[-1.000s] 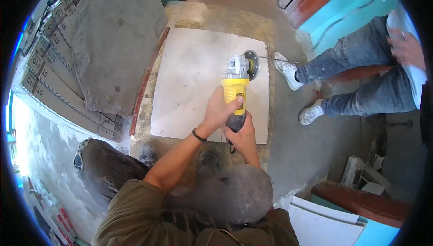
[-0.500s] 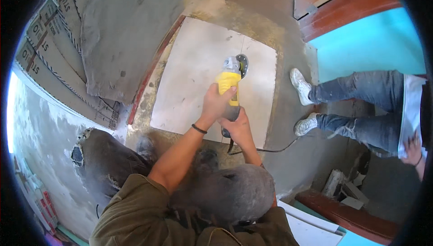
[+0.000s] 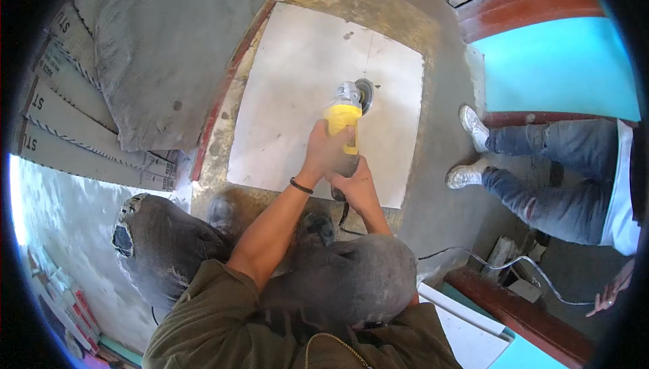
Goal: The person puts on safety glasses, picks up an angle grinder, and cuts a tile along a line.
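Note:
A yellow angle grinder (image 3: 345, 115) with a grey metal head is held out over a large white tile (image 3: 291, 85). Its round cutting disc (image 3: 366, 96) stands on edge against the tile, on a thin line (image 3: 370, 53) that runs to the far edge. Around the grinder's yellow body my left hand (image 3: 323, 147) is closed, thumb across the top. My right hand (image 3: 355, 183) grips the dark rear handle, nearer to me. A black cord (image 3: 343, 217) leaves the handle's end and passes behind my right knee.
At right stands another person in jeans (image 3: 551, 142), one hand (image 3: 612, 288) near the cord (image 3: 520, 259). Tile boxes (image 3: 81, 139) and a grey sheet (image 3: 176, 51) are at left. Broken pieces (image 3: 514, 271) lie by a red-brown sill (image 3: 520, 318). A turquoise panel (image 3: 561, 65) is at far right.
The grinder and both hands have shifted slightly nearer to me along the tile. The other person has lowered a hand and stepped slightly; the cord now stretches toward that hand.

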### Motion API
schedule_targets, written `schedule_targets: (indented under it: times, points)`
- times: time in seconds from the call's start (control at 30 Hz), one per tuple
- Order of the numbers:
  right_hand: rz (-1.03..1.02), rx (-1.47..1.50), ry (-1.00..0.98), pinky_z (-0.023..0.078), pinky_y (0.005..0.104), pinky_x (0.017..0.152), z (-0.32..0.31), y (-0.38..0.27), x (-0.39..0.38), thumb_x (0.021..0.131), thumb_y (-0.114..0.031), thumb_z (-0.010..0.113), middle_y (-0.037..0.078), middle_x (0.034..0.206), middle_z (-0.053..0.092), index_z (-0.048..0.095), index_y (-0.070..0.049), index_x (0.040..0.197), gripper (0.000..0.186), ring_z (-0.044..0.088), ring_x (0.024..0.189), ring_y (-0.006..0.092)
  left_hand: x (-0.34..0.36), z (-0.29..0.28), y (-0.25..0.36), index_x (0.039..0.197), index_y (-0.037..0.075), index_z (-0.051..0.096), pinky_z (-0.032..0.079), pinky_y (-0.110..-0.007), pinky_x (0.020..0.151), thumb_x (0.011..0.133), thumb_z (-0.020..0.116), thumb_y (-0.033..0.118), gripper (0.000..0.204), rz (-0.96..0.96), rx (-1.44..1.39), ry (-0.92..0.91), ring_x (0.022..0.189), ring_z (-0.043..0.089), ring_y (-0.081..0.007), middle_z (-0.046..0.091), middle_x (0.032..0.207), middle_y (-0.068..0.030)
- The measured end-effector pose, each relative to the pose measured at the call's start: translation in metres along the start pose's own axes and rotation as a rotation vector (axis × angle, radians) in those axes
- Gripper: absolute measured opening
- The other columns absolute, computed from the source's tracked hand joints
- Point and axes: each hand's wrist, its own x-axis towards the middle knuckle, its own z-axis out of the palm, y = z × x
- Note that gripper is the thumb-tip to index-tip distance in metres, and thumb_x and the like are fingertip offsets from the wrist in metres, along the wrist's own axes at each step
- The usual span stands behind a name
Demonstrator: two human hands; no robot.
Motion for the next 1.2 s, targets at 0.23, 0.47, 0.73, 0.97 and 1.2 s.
schedule_targets:
  times: [0.23, 0.47, 0.73, 0.97, 1.2]
  points:
    - [0.032, -0.097, 0.085, 0.054, 0.0388, 0.089, -0.023, 0.002, 0.0, 0.077, -0.025, 0.083, 0.023, 0.115, 0.069, 0.054, 0.007, 0.128, 0.068, 0.069, 0.104, 0.0299, -0.005, 0.022, 0.018, 0.092, -0.007, 0.065, 0.054, -0.041, 0.073, 0.083, 0.075, 0.061, 0.069, -0.043, 0.296, -0.001, 0.082, 0.069, -0.0274, 0.069, 0.086, -0.0211]
    - [0.038, -0.029, 0.058, 0.054, 0.0357, 0.085, -0.008, 0.011, -0.01, 0.078, -0.024, 0.082, 0.017, 0.108, 0.069, 0.052, 0.008, 0.125, 0.065, 0.068, 0.098, 0.0243, -0.006, 0.013, -0.016, 0.089, -0.008, 0.068, 0.054, -0.042, 0.071, 0.084, 0.074, 0.061, 0.07, -0.073, 0.273, 0.023, 0.079, 0.068, -0.0282, 0.069, 0.083, -0.0213]
    - [-0.07, -0.102, 0.043, 0.054, 0.0331, 0.081, -0.02, 0.012, -0.011, 0.08, -0.025, 0.081, 0.014, 0.102, 0.068, 0.051, 0.01, 0.122, 0.063, 0.067, 0.091, 0.0192, -0.022, 0.021, 0.011, 0.097, -0.005, 0.064, 0.052, -0.037, 0.074, 0.088, 0.078, 0.041, 0.049, 0.012, 0.058, 0.01, 0.084, 0.063, -0.0183, 0.068, 0.093, -0.0144]
    - [0.056, -0.064, 0.063, 0.053, 0.0416, 0.093, -0.029, -0.017, -0.011, 0.074, -0.026, 0.081, 0.026, 0.123, 0.065, 0.05, 0.007, 0.134, 0.075, 0.068, 0.108, 0.0321, 0.008, 0.02, -0.006, 0.106, -0.005, 0.064, 0.052, -0.036, 0.077, 0.09, 0.077, 0.04, 0.049, -0.029, 0.044, -0.119, 0.091, 0.063, -0.0166, 0.068, 0.1, -0.0135]
    - [-0.176, -0.122, 0.265, 0.056, 0.0472, 0.087, -0.041, -0.006, 0.098, 0.073, -0.026, 0.077, 0.025, 0.114, 0.066, 0.051, 0.003, 0.129, 0.069, 0.069, 0.1, 0.04, 0.081, 0.046, 0.05, 0.133, 0.002, 0.06, 0.052, -0.035, 0.095, 0.098, 0.068, 0.02, 0.041, -0.135, 0.084, -0.456, 0.107, 0.066, -0.0183, 0.069, 0.119, -0.0074]
